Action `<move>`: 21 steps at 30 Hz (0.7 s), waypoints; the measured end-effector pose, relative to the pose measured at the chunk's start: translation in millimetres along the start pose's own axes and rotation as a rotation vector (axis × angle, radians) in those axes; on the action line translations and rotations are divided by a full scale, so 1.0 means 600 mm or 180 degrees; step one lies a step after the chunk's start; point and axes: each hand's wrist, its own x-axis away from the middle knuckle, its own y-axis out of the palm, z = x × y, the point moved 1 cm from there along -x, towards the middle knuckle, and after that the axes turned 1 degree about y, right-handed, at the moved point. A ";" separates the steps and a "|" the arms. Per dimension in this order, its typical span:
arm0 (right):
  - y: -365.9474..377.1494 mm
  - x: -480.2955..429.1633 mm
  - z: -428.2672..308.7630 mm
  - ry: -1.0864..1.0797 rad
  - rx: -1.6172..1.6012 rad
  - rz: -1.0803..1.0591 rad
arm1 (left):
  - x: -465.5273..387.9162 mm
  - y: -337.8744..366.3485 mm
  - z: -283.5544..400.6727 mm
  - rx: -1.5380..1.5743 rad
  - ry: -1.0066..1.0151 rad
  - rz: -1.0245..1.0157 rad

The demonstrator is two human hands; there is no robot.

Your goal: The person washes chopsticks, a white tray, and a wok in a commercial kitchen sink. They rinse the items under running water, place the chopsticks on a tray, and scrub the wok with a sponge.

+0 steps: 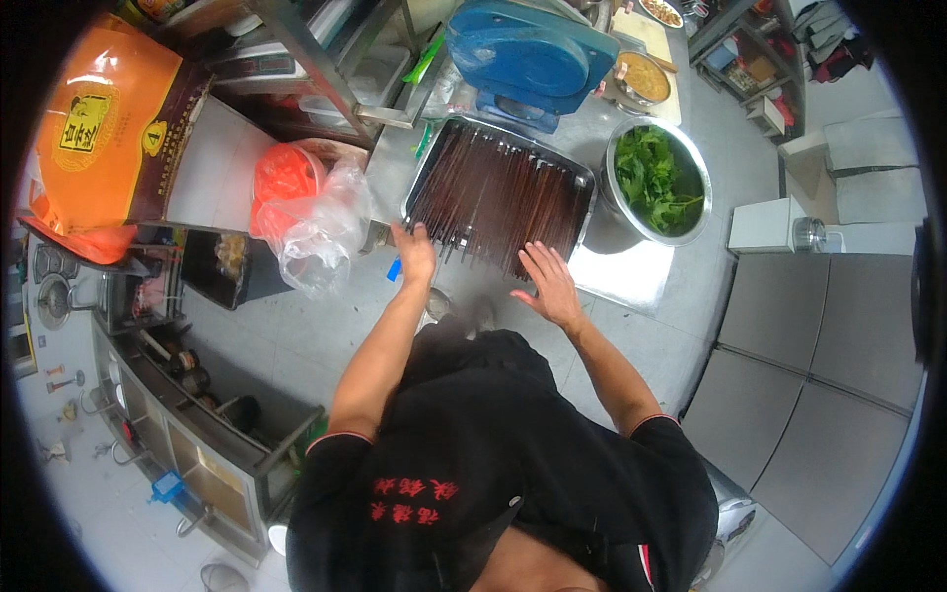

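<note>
A rectangular metal tray (590, 194) lies on the steel counter in front of me, filled with many thin dark brown sticks (503, 196) side by side. Some stick ends reach over the tray's near edge. My left hand (416, 255) is at the tray's near left corner, its fingers pointing away from me. At the near right, the spread fingers of my right hand (549, 285) are over or against the ends of the sticks; exact contact cannot be told. Neither hand shows anything gripped in it.
A blue scale-like device (529, 59) stands behind the tray. To the right is a deep metal pot (699, 229) of leafy greens (655, 174), with a bowl of yellowish food (644, 78) beyond. Plastic bags (318, 229) hang at left, above a dark bin (214, 270). Grey cabinets (814, 355) stand far right.
</note>
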 end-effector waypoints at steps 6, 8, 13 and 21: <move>-0.013 -0.034 -0.003 -0.0463 -0.0017 -0.0031 | 0.059 -0.009 -0.029 0.1720 -0.2348 -0.0359; -0.014 -0.054 -0.029 -0.0709 0.0051 -0.0297 | 0.060 0.016 -0.035 0.1858 -0.1761 -0.0826; 0.005 -0.132 -0.093 -0.0838 -0.0232 -0.0261 | 0.073 0.034 -0.049 0.1364 -0.1874 -0.1109; -0.011 -0.167 -0.214 -0.0837 -0.0016 -0.0177 | 0.086 -0.310 -0.079 0.1960 -0.1349 -0.1838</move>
